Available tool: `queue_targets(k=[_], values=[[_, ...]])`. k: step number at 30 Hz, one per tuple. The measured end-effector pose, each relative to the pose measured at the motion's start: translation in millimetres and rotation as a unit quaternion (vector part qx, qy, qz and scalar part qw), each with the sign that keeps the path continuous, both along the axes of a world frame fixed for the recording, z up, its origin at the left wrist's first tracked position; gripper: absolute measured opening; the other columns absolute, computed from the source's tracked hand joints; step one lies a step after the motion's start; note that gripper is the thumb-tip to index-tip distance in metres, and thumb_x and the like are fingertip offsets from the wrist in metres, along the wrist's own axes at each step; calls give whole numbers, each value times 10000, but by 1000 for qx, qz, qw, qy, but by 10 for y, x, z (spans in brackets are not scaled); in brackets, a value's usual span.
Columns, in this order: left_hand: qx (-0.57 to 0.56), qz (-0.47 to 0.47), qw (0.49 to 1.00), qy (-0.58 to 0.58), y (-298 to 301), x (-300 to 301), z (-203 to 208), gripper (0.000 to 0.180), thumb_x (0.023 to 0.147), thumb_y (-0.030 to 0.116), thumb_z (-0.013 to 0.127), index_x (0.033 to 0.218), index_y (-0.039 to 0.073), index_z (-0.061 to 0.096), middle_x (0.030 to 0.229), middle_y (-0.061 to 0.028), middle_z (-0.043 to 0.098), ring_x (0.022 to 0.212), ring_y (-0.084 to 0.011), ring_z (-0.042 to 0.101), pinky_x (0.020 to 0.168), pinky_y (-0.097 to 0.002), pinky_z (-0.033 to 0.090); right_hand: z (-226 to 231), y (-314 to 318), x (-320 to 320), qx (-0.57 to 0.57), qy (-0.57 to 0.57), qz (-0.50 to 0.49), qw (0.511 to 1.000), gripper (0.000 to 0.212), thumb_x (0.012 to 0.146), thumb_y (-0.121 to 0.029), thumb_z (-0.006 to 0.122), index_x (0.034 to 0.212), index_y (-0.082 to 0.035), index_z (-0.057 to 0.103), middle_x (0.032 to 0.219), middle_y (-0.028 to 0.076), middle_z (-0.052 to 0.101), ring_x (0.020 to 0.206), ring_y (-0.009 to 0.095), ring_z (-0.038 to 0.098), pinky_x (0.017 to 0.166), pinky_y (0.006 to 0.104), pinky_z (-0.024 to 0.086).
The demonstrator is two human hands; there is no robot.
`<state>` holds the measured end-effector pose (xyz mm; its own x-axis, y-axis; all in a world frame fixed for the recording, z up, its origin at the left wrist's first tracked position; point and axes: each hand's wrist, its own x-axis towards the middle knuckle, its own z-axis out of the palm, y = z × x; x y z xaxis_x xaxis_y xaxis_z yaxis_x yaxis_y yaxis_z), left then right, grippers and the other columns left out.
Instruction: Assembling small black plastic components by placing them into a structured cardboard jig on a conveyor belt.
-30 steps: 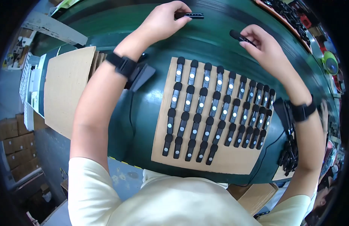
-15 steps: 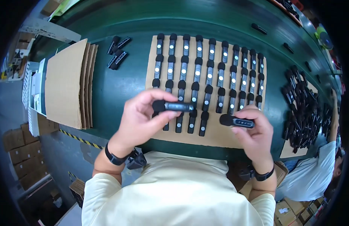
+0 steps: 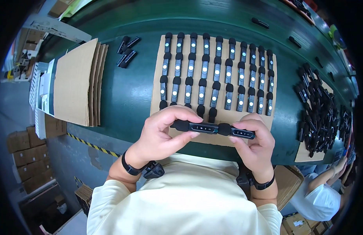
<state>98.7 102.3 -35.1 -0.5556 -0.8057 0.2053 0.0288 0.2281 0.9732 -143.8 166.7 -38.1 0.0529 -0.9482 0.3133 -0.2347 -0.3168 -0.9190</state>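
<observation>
My left hand (image 3: 162,131) pinches a small black wireless microphone (image 3: 204,128), foam tip toward the left and its panel side up. A second microphone (image 3: 243,133) is gripped between the thumb and fingers of my right hand (image 3: 255,141). Its foam tip meets, or nearly meets, the tail of the first one, so the two lie almost in line. Beyond my hands, rows of like microphones (image 3: 205,69) lie on a cardboard sheet (image 3: 155,94), foam tips away from me, most with a pale round spot showing. My hands partly hide the nearest row.
Several microphones (image 3: 127,53) lie apart on the green table (image 3: 126,98). Left of them stand upright cardboard sheets (image 3: 74,84). A large heap of microphones (image 3: 320,117) sits at the right on cardboard, and single ones (image 3: 260,22) lie farther back. Another person (image 3: 320,194) works at the lower right.
My two hands have come together, bringing the microphones nearly end to end. The left-hand microphone has been turned and now shows its panel side. The person at the right has shifted.
</observation>
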Motion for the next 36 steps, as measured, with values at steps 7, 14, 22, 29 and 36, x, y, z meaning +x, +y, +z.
queue_targets(k=[7,14,22,29,36], values=[[-36,-3,999,1,-6,-27,2,319,779,-54,734,1082,5,655,1034,-120,682,939,-186,661,828,-287,519,-20,14,-1,-10,4,-4,1000,260,778,13,742,1007,-7,621,880,87,595,793,162,543,704,261,417],[-47,-3,999,4,-28,-45,3,306,774,-46,739,1064,6,659,1017,-124,687,934,-202,667,817,-289,521,-16,-17,-3,-23,-6,-12,1000,254,767,40,748,1001,-2,658,867,87,622,759,180,578,664,271,455],[-67,13,998,-10,-47,-91,27,291,761,-47,742,1039,7,673,1010,-117,685,920,-212,664,803,-294,523,2,-25,-27,-22,-15,-2,1000,230,790,54,719,1004,3,653,928,111,597,813,181,570,710,270,454],[-140,-12,988,-70,-123,-144,56,248,750,-55,722,987,0,673,968,-138,676,925,-254,640,857,-372,509,-60,3,19,-21,-140,-37,989,264,785,82,701,1035,10,657,975,115,580,843,181,567,736,270,457],[-126,-17,991,-31,-144,-210,-78,283,752,-80,668,1019,11,642,1027,-148,688,955,-262,641,876,-376,506,-25,2,-85,-49,-10,-15,999,303,771,94,694,1052,-7,643,965,115,573,845,188,565,738,273,461]])
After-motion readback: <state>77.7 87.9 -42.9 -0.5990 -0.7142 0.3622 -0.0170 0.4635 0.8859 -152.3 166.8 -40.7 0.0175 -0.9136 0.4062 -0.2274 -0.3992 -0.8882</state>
